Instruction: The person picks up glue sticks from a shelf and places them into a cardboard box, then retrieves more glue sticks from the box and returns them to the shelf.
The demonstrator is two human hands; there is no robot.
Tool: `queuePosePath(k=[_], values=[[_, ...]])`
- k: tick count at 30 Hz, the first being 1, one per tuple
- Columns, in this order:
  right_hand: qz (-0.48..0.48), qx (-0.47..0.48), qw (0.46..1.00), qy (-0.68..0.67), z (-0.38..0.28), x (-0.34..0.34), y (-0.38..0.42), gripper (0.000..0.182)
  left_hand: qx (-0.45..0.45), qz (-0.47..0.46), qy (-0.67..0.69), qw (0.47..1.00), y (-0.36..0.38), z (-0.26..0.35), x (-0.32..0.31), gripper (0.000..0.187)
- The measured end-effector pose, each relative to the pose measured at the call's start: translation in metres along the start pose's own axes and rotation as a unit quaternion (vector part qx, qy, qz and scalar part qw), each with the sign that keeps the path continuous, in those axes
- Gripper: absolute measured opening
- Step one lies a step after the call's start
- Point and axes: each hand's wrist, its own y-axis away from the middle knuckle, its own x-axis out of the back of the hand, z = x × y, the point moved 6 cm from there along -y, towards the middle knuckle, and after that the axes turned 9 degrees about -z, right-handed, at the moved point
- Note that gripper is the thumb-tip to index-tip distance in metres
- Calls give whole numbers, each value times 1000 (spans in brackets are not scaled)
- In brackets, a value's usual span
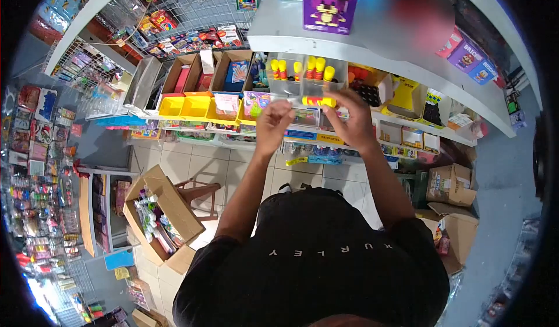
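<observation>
My right hand (353,122) grips a yellow glue stick (314,101) with a red band, held sideways above the shelf edge between thumb and fingers. Close to the stick's left end is my left hand (275,124), its fingertips pinched together. Whether they hold something small and pale cannot be made out. Just beyond the hands, several yellow-capped glue sticks (316,68) stand upright in a clear divided bin (285,88). Below my left hand's side sit yellow bins (195,108), one with a printed card (227,104).
A grey upper shelf (273,33) overhangs the bins and carries a purple BRICKS box (329,4). To the left on the tiled floor stand an open carton (186,219) and a brown stool (201,194). More cartons (448,184) are stacked at right.
</observation>
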Motion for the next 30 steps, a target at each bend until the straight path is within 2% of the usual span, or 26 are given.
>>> queuePosePath(k=[1, 2, 4, 7, 11, 14, 17, 20, 23, 26, 30], values=[[29, 22, 999, 17, -12, -1, -14, 29, -38, 20, -15, 999, -10, 10, 16, 34], [28, 24, 999, 39, -19, -6, -28, 28, -44, 39, -48, 997, -18, 16, 30, 49], [28, 29, 996, 85, -29, -14, -52, 27, -35, 47, -124, 991, -38, 17, 55, 68], [10, 16, 987, 161, -37, -33, -78, 26, -21, -20, -188, 982, -65, 11, 73, 90], [-35, -14, 967, 253, -20, -55, -100, 27, 59, -127, -195, 971, -87, 2, 74, 113], [-73, -60, 947, 307, -16, -61, -111, 25, 35, -166, -185, 968, -101, -29, 79, 111], [-47, -27, 920, 388, -9, -64, -118, 26, 45, -181, -221, 957, -108, -39, 79, 99], [-108, -86, 900, 414, -3, -67, -130, 31, 59, -193, -238, 950, -107, -44, 80, 91], [-114, -93, 887, 439, 2, -72, -134, 34, 43, -206, -226, 951, -109, -47, 79, 87], [-76, -81, 878, 465, 1, -75, -142, 38, 47, -215, -246, 944, -110, -36, 78, 84], [-82, -91, 878, 462, 19, -81, -146, 36, 43, -208, -248, 945, -111, -37, 79, 82]])
